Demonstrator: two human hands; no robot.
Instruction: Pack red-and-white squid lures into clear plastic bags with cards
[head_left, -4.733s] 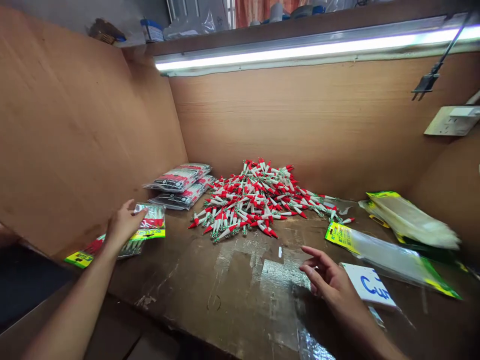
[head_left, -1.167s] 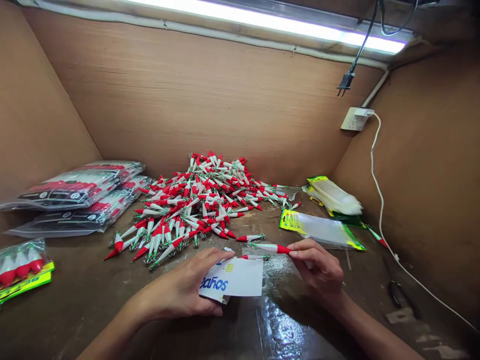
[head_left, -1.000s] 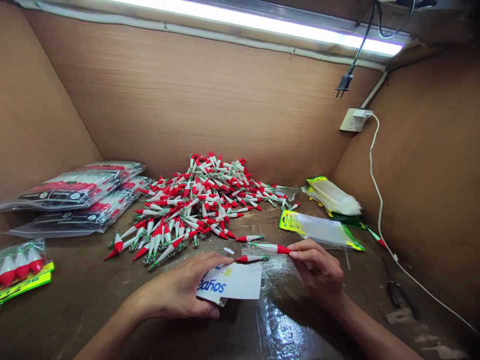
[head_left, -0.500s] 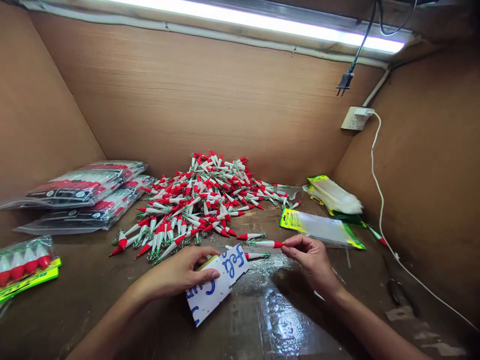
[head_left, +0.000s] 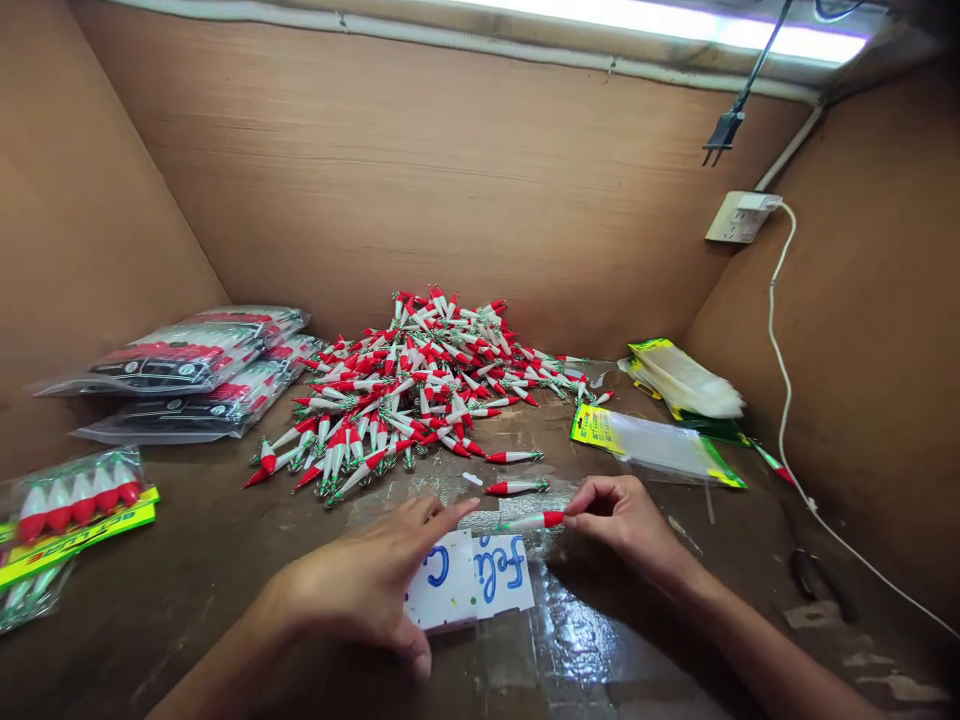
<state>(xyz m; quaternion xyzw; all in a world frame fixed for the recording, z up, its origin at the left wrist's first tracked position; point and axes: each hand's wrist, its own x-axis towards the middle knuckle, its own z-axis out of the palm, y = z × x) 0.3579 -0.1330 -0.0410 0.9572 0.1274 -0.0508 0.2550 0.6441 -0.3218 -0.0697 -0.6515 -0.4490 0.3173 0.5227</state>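
Observation:
Between the thumb and fingers of my right hand (head_left: 622, 520) is the red end of a red-and-white lure (head_left: 534, 521), its green hooked end pointing left. My left hand (head_left: 382, 575) is spread, thumb and fingers apart, around the left end of a white card piece with blue handwriting (head_left: 469, 580). The card lies on the table just below the held lure. Two loose lures, one nearer (head_left: 517, 488) and one farther (head_left: 514, 457), lie behind it. A big pile of red-and-white lures (head_left: 420, 380) is beyond my hands.
Filled clear bags (head_left: 187, 360) are stacked at the back left. A yellow-edged pack of lures (head_left: 82, 500) lies at left. Clear yellow-headed bags (head_left: 652, 447) are at right, near pliers (head_left: 814, 575) and a white cable (head_left: 776, 340). A black plug (head_left: 724, 135) hangs above.
My left hand has opened from the card, which now lies flatter and turned level on the table. The lure in my right hand is now just above the card. The view has shifted slightly.

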